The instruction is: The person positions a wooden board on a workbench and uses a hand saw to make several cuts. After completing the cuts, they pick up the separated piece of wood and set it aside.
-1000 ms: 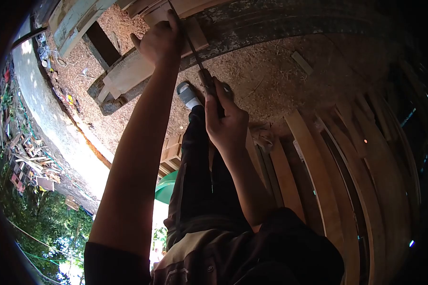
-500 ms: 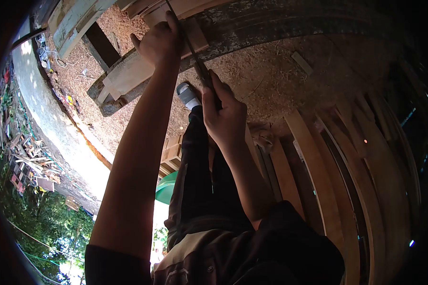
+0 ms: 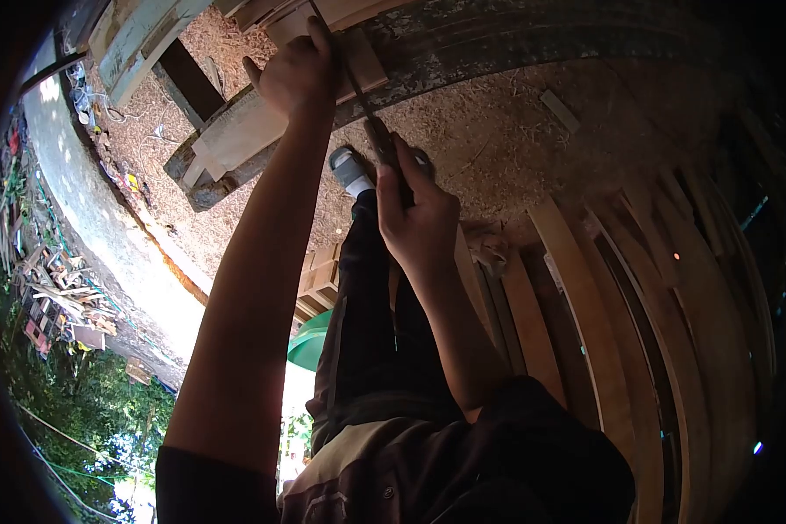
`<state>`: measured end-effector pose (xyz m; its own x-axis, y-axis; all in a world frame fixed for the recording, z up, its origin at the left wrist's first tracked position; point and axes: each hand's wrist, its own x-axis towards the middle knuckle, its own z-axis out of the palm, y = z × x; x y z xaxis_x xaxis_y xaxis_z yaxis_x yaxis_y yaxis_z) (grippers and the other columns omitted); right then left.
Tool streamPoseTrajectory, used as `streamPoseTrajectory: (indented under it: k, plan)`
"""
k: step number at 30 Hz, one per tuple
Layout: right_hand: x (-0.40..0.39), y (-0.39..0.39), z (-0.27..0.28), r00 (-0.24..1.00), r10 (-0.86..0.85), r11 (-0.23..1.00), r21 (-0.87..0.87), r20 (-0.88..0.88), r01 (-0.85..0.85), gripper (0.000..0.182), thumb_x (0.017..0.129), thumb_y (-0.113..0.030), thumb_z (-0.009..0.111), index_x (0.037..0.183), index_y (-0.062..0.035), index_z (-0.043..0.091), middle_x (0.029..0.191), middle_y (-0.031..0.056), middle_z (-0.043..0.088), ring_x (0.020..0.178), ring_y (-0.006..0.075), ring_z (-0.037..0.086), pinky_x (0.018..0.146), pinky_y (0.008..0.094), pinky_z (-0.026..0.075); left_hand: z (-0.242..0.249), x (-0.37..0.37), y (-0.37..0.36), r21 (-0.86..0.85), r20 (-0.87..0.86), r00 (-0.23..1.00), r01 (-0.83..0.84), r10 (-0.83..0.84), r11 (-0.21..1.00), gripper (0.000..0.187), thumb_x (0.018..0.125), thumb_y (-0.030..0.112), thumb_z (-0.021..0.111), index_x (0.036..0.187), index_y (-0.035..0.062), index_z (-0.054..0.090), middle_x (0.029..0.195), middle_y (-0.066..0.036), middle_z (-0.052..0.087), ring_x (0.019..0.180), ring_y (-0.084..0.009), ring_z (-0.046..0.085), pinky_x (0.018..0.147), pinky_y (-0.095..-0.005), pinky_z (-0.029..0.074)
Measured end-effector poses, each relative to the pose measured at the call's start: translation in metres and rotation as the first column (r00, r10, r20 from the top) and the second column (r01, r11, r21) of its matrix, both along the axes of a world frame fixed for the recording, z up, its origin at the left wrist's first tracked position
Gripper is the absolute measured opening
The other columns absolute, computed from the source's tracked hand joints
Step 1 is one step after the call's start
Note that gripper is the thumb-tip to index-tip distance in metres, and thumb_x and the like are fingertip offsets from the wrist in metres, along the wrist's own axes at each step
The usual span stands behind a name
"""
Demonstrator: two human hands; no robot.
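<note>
My right hand (image 3: pixel 421 214) is wrapped round the dark handle of a handsaw (image 3: pixel 355 92), whose long thin blade shows nearly edge-on and runs up and away to the top of the view. My left hand (image 3: pixel 299 77) presses down on a light wooden board (image 3: pixel 244 135), thumb spread and one finger stretched out beside the blade. Its other fingers are partly hidden. The board lies across a thick dark beam (image 3: pixel 489 61). A small offcut (image 3: pixel 204 164) sits at the board's near left end.
Shavings cover the ground (image 3: pixel 489 131), with a loose wood strip (image 3: pixel 559 111) on it. Long planks (image 3: pixel 585 323) stand at the right. Pale painted timber (image 3: pixel 144 44) lies upper left. A green basin (image 3: pixel 310 342) is beside my leg; my sandalled foot (image 3: pixel 351 170) is below the beam.
The handsaw's handle and my right hand have shifted slightly against the board. My left hand stays on the board; the whole view has moved a little.
</note>
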<state>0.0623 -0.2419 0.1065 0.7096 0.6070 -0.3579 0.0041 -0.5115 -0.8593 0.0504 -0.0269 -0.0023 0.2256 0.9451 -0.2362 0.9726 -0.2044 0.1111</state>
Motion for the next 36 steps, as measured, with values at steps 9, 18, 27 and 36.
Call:
streamPoseTrajectory:
  k: [9, 18, 27, 36]
  plan:
    - [-0.002, -0.012, 0.0, 0.995, -0.016, 1.0, -0.024, -0.101, 0.014, 0.041, 0.105, -0.017, 0.067, 0.143, -0.002, 0.067, 0.097, 0.0157, 0.08, 0.091, 0.0156, 0.079, 0.077, 0.0286, 0.06, 0.0, 0.001, 0.0, -0.021, 0.011, 1.0, -0.024, 0.024, 1.0, 0.079, 0.109, 0.06, 0.023, 0.097, 0.0132, 0.086, 0.082, -0.02, 0.078, 0.088, -0.0356, 0.078, 0.132, -0.051, 0.014]
    - [-0.004, -0.023, 0.002, 0.999, 0.009, 1.0, 0.0, -0.053, -0.009, 0.044, 0.103, -0.016, 0.068, 0.144, -0.0013, 0.064, 0.097, 0.0187, 0.08, 0.083, 0.0251, 0.081, 0.067, 0.0337, 0.061, -0.001, 0.004, 0.004, -0.013, -0.014, 0.999, -0.031, 0.031, 0.999, 0.08, 0.109, 0.061, 0.023, 0.095, 0.0131, 0.085, 0.085, -0.021, 0.078, 0.089, -0.0354, 0.078, 0.128, -0.052, 0.023]
    - [0.005, -0.011, -0.002, 0.997, 0.034, 0.999, 0.009, 0.067, -0.035, 0.043, 0.103, -0.018, 0.068, 0.143, -0.0033, 0.066, 0.095, 0.0186, 0.08, 0.081, 0.0262, 0.081, 0.065, 0.0335, 0.061, 0.003, 0.008, 0.001, 0.003, -0.002, 0.996, -0.085, 0.085, 0.996, 0.077, 0.108, 0.062, 0.027, 0.09, 0.015, 0.086, 0.085, -0.018, 0.079, 0.087, -0.0352, 0.078, 0.101, -0.0483, 0.05]
    - [0.007, 0.004, -0.011, 0.999, 0.037, 0.999, 0.007, 0.015, -0.037, 0.043, 0.103, -0.018, 0.068, 0.143, -0.0019, 0.066, 0.088, 0.0165, 0.079, 0.075, 0.021, 0.08, 0.062, 0.0321, 0.059, -0.006, 0.004, 0.003, 0.027, 0.008, 0.996, -0.092, 0.092, 0.995, 0.076, 0.109, 0.058, 0.028, 0.091, 0.012, 0.085, 0.083, -0.02, 0.078, 0.086, -0.0362, 0.078, 0.095, -0.0473, 0.052]
